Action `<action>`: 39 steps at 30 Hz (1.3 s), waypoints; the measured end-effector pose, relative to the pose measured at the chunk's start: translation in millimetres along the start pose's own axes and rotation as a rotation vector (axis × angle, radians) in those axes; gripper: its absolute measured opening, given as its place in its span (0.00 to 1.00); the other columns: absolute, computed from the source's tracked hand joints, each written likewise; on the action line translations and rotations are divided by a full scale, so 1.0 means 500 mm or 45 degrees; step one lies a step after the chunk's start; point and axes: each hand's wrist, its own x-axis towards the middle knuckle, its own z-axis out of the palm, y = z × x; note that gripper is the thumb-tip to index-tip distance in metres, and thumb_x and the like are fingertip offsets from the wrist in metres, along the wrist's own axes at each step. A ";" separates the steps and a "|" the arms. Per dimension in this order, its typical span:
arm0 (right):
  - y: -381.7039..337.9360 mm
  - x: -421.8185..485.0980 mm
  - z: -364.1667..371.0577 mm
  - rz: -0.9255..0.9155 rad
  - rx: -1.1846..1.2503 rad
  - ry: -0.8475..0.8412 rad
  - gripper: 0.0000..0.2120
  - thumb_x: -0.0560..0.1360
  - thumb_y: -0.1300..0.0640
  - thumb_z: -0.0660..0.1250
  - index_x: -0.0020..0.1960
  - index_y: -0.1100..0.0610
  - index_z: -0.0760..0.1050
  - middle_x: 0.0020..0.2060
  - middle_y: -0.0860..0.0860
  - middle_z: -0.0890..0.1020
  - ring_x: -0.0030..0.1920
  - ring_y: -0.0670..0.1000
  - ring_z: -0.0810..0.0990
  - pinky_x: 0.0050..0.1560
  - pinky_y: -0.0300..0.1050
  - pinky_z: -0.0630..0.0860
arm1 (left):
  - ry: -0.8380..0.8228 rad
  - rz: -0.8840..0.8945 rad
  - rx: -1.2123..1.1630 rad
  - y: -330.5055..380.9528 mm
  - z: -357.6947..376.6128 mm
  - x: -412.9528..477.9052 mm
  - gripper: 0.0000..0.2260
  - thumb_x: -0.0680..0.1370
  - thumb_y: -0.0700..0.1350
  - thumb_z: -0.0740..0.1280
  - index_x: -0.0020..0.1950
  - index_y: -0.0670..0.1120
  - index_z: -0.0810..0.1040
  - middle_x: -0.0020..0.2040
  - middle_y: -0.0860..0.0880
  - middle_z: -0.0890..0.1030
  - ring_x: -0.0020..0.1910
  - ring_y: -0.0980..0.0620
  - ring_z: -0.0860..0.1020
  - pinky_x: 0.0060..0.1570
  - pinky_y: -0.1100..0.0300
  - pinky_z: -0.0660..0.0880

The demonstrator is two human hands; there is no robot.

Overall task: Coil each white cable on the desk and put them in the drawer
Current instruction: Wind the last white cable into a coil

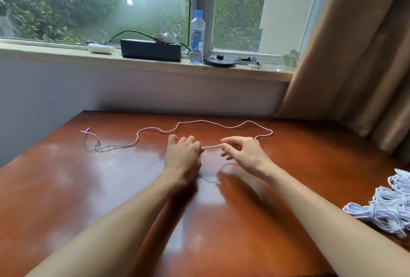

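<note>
Head cam: left grip (183,154) and right grip (241,152) each pinch the white cable (211,146), with a short stretch strung between them mid-bench (66,188). The rest loops out past the right grip, then snakes leftward across the far side, so its loose end sits nearer the left one.
</note>
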 end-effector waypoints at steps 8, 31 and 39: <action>0.052 0.061 0.059 -0.233 -0.341 0.130 0.04 0.78 0.55 0.71 0.49 0.54 0.84 0.46 0.48 0.84 0.50 0.47 0.77 0.55 0.42 0.72 | -0.023 -0.091 -0.127 -0.052 0.063 0.030 0.13 0.80 0.48 0.56 0.47 0.50 0.81 0.49 0.50 0.80 0.52 0.46 0.78 0.58 0.51 0.58; 0.059 0.033 0.096 -0.278 -0.240 0.207 0.12 0.76 0.41 0.67 0.55 0.44 0.84 0.39 0.40 0.84 0.32 0.44 0.76 0.41 0.48 0.78 | 0.102 0.030 -0.088 -0.046 0.072 0.028 0.15 0.83 0.56 0.52 0.39 0.53 0.67 0.36 0.48 0.80 0.38 0.43 0.79 0.41 0.50 0.62; 0.041 0.009 0.083 -0.245 -0.231 0.112 0.09 0.76 0.54 0.74 0.55 0.45 0.84 0.34 0.39 0.80 0.41 0.44 0.79 0.51 0.44 0.76 | 0.161 -0.161 -0.483 -0.046 0.021 0.016 0.05 0.84 0.46 0.59 0.50 0.47 0.72 0.36 0.39 0.80 0.39 0.33 0.75 0.36 0.48 0.63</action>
